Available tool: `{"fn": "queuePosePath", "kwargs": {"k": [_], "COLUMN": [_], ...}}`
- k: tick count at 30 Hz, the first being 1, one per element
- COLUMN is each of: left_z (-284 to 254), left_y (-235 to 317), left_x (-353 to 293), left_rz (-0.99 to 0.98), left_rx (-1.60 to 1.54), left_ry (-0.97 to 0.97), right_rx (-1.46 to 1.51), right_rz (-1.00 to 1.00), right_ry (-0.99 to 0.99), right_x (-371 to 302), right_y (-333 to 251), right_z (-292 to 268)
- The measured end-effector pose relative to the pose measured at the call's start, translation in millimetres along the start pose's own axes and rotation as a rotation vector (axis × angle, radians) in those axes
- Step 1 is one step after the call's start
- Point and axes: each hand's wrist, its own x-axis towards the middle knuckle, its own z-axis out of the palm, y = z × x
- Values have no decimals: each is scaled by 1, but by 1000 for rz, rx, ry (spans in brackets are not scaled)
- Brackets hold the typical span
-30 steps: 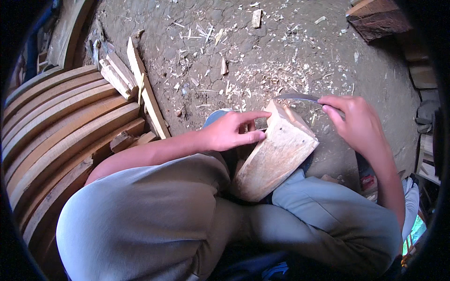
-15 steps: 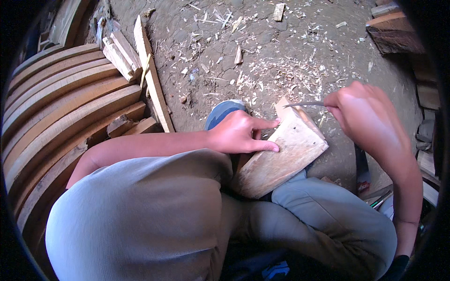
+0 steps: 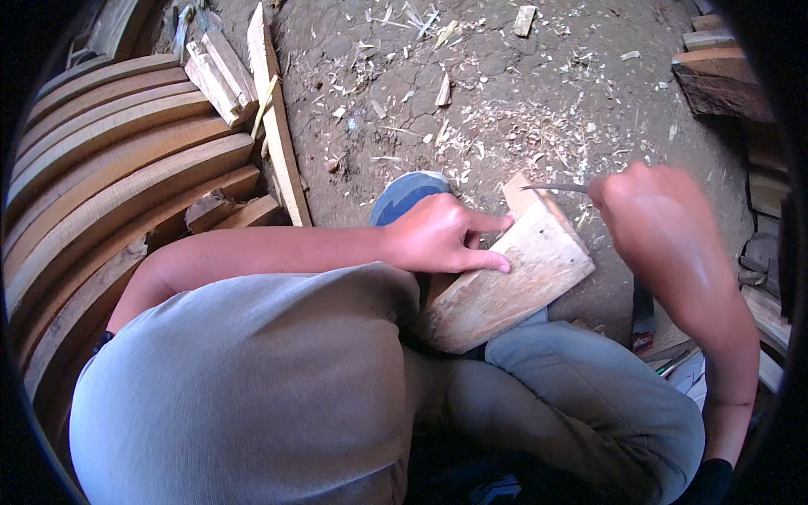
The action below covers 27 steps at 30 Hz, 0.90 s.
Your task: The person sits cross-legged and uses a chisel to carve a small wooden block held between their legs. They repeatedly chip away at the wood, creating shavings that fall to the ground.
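A thick, pale wooden block (image 3: 505,295) with an angled end rests tilted between my legs, with a narrow wooden tongue (image 3: 516,192) sticking out at its far end. My left hand (image 3: 446,236) grips the block's left edge, thumb lying on the top face and forefinger stretched toward the tongue. My right hand (image 3: 652,215) is closed round a tool whose handle is hidden in the fist. Only its thin, pointed metal blade (image 3: 560,187) shows, the tip at the tongue.
Curved wooden planks (image 3: 126,151) are stacked on the left, beside small offcuts (image 3: 220,76) and a long splintered strip (image 3: 279,126). Shavings (image 3: 539,126) litter the dirt floor ahead. More timber (image 3: 724,80) is piled at the right. My blue shoe (image 3: 408,195) sits beyond my left hand.
My right hand and the blade have shifted slightly, the tip staying near the tongue. My left hand keeps its hold on the block. The whole view has moved a little.
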Motion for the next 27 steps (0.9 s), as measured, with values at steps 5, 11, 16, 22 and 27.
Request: {"fn": "queuePosePath", "kwargs": {"k": [5, 11, 16, 22, 27], "left_z": [-1, -1, 0, 1, 0], "left_y": [2, 4, 2, 1, 4], "left_x": [6, 4, 4, 5, 5], "left_rz": [5, -12, 24, 25, 45], "left_rx": [-13, -28, -24, -18, -16], "left_ry": [-28, -23, 1, -3, -1], "right_rx": [-10, -7, 8, 9, 14], "right_rz": [18, -3, -4, -5, -7], "right_ry": [-3, 6, 9, 5, -6], "right_x": [1, 5, 6, 5, 9], "right_y": [0, 0, -1, -4, 1], "right_z": [3, 7, 7, 7, 15]}}
